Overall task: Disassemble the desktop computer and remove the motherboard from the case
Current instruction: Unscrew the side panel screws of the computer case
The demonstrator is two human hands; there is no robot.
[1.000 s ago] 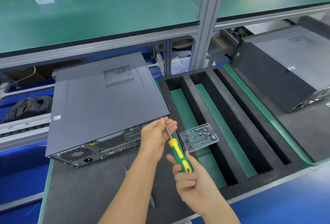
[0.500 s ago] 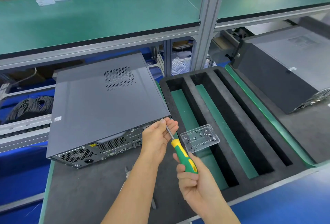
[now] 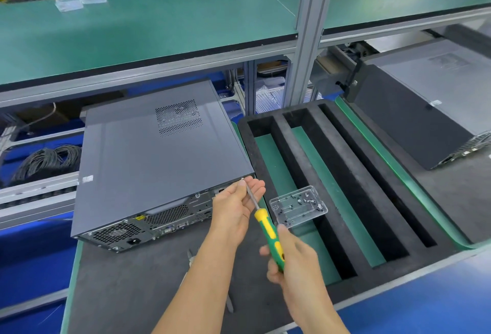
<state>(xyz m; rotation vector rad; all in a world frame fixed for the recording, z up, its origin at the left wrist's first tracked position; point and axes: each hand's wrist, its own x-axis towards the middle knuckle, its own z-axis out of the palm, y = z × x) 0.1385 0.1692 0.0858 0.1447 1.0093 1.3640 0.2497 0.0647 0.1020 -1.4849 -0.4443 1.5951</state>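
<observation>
Two hands work at the computer lying flat on the counter — right hand grips a screwdriver, left hand pinches its tip at the case's rear corner.

Lit brightly and evenly from overhead, with soft sheen on the matte green upper shelf and the flat grey metal computer case. Only faint, short shadows. Bowed straight lines toward the edges from the wide lens. Slightly soft at the corners.
</observation>
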